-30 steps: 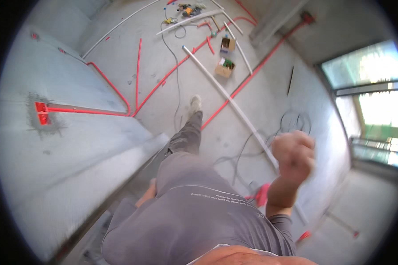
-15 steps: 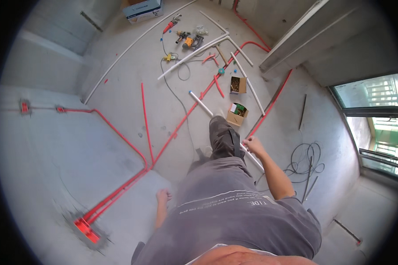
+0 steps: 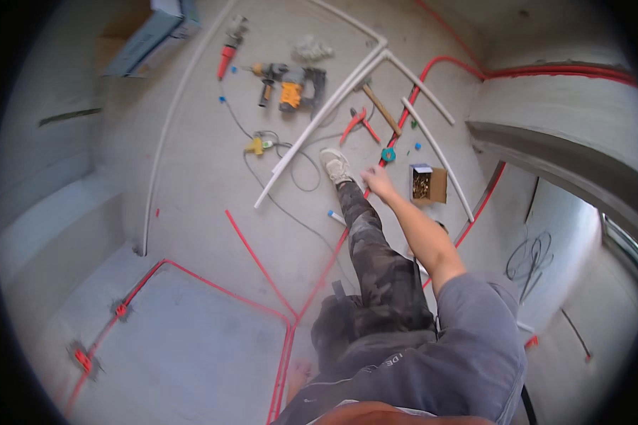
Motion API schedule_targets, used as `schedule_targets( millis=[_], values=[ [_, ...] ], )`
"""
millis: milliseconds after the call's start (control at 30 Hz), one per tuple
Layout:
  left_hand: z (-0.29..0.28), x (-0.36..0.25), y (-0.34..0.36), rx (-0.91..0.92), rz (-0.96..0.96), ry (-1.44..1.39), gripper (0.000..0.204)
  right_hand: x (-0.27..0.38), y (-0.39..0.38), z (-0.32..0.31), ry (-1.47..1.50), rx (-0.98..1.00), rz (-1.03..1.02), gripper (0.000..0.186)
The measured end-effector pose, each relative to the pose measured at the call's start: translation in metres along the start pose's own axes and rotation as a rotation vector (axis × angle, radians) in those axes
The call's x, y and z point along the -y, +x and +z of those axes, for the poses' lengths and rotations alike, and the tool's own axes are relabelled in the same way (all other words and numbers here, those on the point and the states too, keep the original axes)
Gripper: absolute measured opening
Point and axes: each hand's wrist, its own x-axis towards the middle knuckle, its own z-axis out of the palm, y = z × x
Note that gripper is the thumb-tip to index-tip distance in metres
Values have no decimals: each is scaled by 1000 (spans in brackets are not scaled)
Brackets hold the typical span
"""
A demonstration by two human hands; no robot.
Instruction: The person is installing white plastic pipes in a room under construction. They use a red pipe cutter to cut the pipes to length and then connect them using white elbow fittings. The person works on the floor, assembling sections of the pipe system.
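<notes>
My right hand (image 3: 379, 182) reaches forward above the floor, its fingers curled in with nothing visible in them. Just beyond it lies a round teal roll (image 3: 388, 155), perhaps tape, on a red conduit. Red-handled pliers (image 3: 354, 126) and a wooden-handled hammer (image 3: 384, 111) rest a little farther off. To the right of the hand stands a small open carton (image 3: 428, 185) of brass-coloured pieces. My left hand (image 3: 301, 372) hangs low beside my hip, smeared and partly hidden, so its fingers cannot be read.
White pipes (image 3: 319, 120) lie across the floor ahead. A yellow-and-black rotary hammer (image 3: 290, 86), a red-handled grinder (image 3: 227, 60) and a yellow socket on a cable (image 3: 257, 146) sit left of them. Red conduits (image 3: 259, 263) run along the floor; a blue box (image 3: 152, 39) stands far left.
I have stepped forward, and the tools and pipes appear closer. My right arm has swung forward from beside my thigh. My left hand has dropped toward the lower edge of the view.
</notes>
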Motion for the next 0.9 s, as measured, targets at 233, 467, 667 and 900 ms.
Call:
schedule_targets(
  millis=[233,467,667,900],
  values=[
    [-10,-193,-10,-107,-610,-77,13,-29,259,100,-557,-31,-106,51],
    [-44,-229,46,-86,-571,-97,12,-25,356,118,-495,-294,-210,30],
    [-42,-170,29,-13,-428,-134,12,46,195,41,134,-237,-2,9],
    [-7,-57,47,-9,-27,-265,13,278,-259,4,342,325,-254,60]
  ],
)
